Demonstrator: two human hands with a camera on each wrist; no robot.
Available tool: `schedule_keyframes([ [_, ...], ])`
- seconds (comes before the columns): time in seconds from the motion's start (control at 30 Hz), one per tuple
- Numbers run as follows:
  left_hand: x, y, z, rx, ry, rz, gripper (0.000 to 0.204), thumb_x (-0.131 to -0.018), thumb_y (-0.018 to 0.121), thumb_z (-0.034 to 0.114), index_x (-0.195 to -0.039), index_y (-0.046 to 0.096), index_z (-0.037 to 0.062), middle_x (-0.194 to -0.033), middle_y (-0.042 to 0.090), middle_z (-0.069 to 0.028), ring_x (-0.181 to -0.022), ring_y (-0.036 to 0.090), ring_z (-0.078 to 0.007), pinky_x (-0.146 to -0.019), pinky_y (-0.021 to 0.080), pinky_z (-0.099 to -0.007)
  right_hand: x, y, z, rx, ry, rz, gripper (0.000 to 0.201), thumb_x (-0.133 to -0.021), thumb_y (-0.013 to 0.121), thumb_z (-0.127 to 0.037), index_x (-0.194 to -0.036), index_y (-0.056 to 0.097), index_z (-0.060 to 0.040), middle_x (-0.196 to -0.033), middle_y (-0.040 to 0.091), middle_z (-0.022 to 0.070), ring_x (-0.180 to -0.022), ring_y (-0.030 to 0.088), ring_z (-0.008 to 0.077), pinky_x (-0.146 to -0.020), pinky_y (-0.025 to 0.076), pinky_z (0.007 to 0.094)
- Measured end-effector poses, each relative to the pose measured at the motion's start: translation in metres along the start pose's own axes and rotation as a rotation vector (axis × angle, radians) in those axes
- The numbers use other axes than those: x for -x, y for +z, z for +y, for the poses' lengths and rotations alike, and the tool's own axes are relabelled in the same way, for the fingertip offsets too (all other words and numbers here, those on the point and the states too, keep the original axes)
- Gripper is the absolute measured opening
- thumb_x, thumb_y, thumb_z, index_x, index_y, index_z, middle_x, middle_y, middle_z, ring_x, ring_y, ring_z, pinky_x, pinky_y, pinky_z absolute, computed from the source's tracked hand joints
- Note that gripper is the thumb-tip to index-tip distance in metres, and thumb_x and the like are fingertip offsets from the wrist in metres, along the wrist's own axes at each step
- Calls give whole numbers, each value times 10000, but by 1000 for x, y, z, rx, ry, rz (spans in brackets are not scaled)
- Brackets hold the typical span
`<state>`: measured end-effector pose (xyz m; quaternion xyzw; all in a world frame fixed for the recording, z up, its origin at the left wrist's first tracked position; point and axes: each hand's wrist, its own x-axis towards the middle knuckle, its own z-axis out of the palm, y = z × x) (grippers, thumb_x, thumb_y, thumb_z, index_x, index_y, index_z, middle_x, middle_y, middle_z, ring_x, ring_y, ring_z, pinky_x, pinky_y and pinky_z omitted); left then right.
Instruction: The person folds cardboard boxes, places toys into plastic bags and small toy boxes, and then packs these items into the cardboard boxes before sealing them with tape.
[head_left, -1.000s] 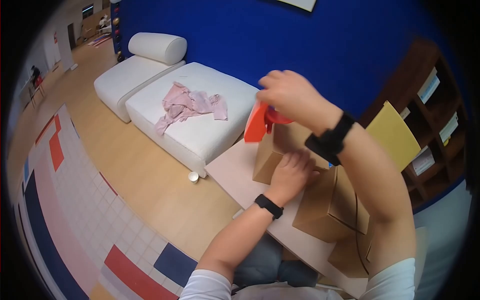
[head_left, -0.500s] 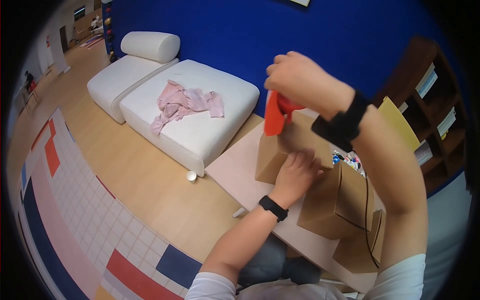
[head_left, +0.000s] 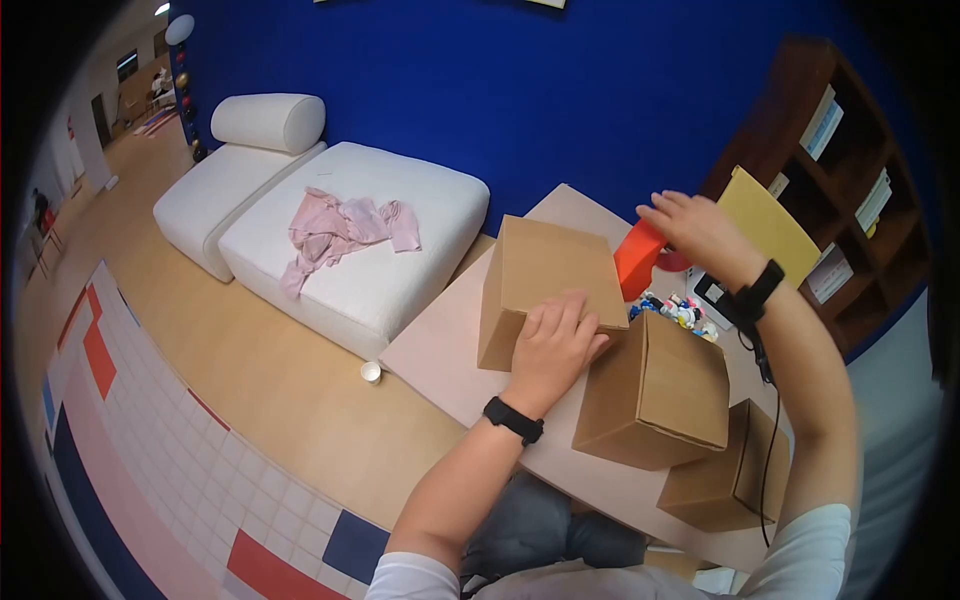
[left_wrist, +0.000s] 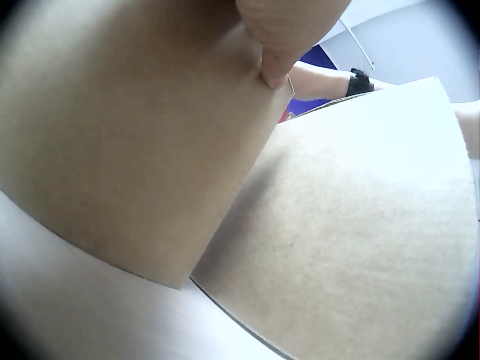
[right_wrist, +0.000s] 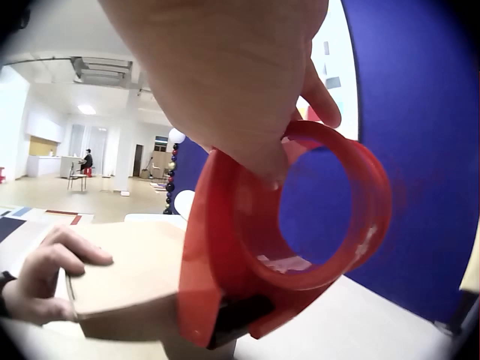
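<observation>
My right hand [head_left: 700, 232] holds a red tape dispenser [head_left: 638, 260] just past the right side of the farthest cardboard box [head_left: 552, 262]. The right wrist view shows the fingers on the dispenser's round ring [right_wrist: 371, 202], with a dark strip along its lower edge. My left hand [head_left: 550, 350] rests on the near top edge of that box, its fingers lying over the top. In the left wrist view the thumb [left_wrist: 276, 67] presses on the box's side. A second cardboard box [head_left: 655, 385] stands close beside it.
A third, smaller cardboard box [head_left: 715, 480] stands nearer me on the pale table [head_left: 430, 355]. Several small colourful figures [head_left: 680, 312] lie behind the boxes, by a black cable [head_left: 775, 430]. A yellow panel [head_left: 765, 225], a brown shelf [head_left: 800, 90] and a white sofa [head_left: 350, 300] with pink clothing [head_left: 340, 228] surround it.
My right hand has carried the tape dispenser from over the farthest box to beyond its right side, and lower. The left hand stays on the box. The head view has shifted.
</observation>
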<state>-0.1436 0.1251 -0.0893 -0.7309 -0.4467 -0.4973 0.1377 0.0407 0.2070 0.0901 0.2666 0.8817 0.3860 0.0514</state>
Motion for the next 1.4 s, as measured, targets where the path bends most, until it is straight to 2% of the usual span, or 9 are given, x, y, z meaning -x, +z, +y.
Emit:
schedule_keyframes([
  [0.2,0,1,1,-25,3,8,288,-732,671,319,-915,575,118,-1114,533,-35,-1009,495,-210,-870,349,-351,9,46,-30,-88,101,-18,428,-635,704,-279,-950,537,-42,-820,562,71,-688,592,215,-598,473,315],
  [0.37,-1,2,1,-67,-4,-48,298,-732,682,312,-927,584,109,-1118,540,-39,-990,500,-239,-851,349,-376,21,24,-11,104,169,19,361,-659,659,-197,-975,561,-52,-809,542,63,-708,583,198,-555,442,300],
  [0.57,1,9,-1,-169,20,-86,317,-718,703,285,-942,590,90,-1121,557,-53,-1006,507,-269,-843,349,-413,159,-63,66,-39,649,238,322,-760,569,-77,-1080,553,-107,-863,626,110,-807,607,289,-686,485,370],
  [0.7,4,11,-7,-237,68,-69,322,-742,682,337,-944,592,102,-1153,551,-61,-1001,506,-281,-848,346,-421,307,-132,49,-284,1246,147,240,-800,519,-81,-1039,519,-55,-801,600,159,-722,590,311,-640,457,377],
  [0.9,7,9,-9,-332,113,-68,335,-826,587,368,-1004,564,85,-1158,562,-56,-1020,509,-272,-857,357,-387,518,-160,-108,-511,2018,115,219,-828,525,-182,-935,578,2,-624,550,34,-447,519,97,-336,405,222],
  [1.07,2,5,-4,-360,123,-85,346,-834,582,339,-1053,554,72,-1192,544,-65,-1061,491,-282,-887,347,-392,630,-134,-238,-515,2432,150,280,-823,531,-187,-991,562,35,-621,596,111,-394,559,169,-331,451,273],
  [1.2,-3,-25,4,-42,27,-225,302,-867,561,232,-1091,535,31,-1238,497,-125,-1136,443,-332,-941,333,-429,686,-90,-281,-539,2469,184,280,-824,517,-159,-1010,554,47,-627,600,135,-373,553,190,-314,452,290],
  [1.3,24,-61,1,-28,30,-88,366,-877,550,118,-1205,424,16,-1316,403,-175,-1207,380,-340,-995,304,-431,697,-68,-283,-467,2394,47,287,-828,528,-151,-1051,561,25,-664,621,120,-457,596,205,-400,493,265],
  [1.4,92,-115,-20,15,-229,-191,376,-888,532,103,-1226,389,21,-1371,349,-161,-1227,359,-342,-1013,283,-413,772,7,-278,-580,1984,211,337,-813,555,-132,-1122,537,2,-825,645,169,-637,647,241,-538,538,265],
])
